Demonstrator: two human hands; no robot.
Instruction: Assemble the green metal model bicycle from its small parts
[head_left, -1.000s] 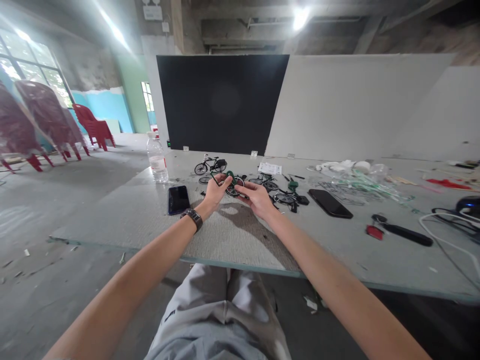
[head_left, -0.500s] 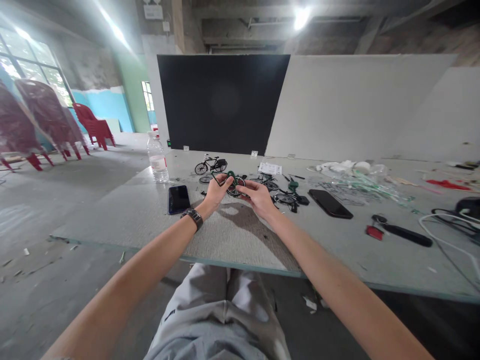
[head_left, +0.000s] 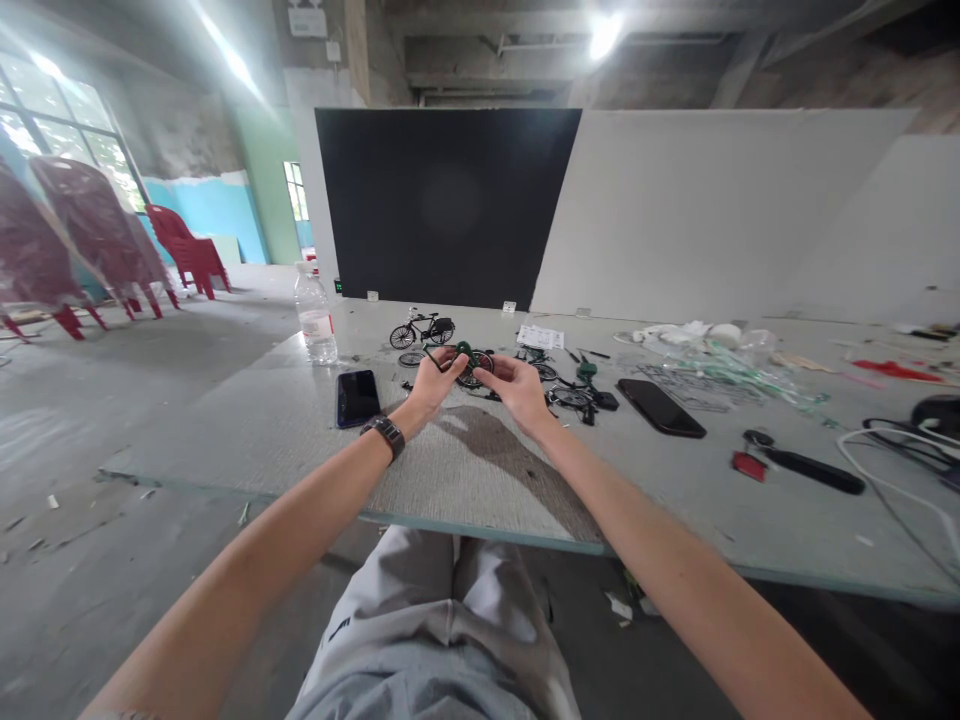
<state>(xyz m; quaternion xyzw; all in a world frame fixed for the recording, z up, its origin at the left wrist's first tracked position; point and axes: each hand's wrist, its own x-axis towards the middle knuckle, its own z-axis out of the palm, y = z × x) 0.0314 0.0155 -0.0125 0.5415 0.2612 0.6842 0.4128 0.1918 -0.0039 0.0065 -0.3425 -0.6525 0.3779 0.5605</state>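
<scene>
Because the two hands work very close together, the fingers (head_left: 450,362) of the left hand (head_left: 433,386) are curled and closed on a thin dark bicycle frame (head_left: 442,358) with a green part, and it seems they really hold it. The fingers (head_left: 504,370) of the right hand (head_left: 521,392) are only a little open and reach to a small wheel (head_left: 484,364) at the frame. I cannot tell if they grip it firmly or only touch it.

The frame is in the air between the hands, above the middle of a grey table (head_left: 225,445). It looks light and stiff, but its thin parts may be fragile and can slip easily, so I judge the thicker joint is a better place to hold than the thin bars or the wheel edge.

Just behind the hands stands a finished toy bicycle (head_left: 422,330). Other small bicycle parts (head_left: 574,397) lie to the right of the right hand, and a dark phone (head_left: 358,398) lies to the left of the left hand. Farther left is a water bottle (head_left: 315,320). A second phone (head_left: 660,407) and a pile of plastic parts (head_left: 720,375) are on the right side of the table.
</scene>
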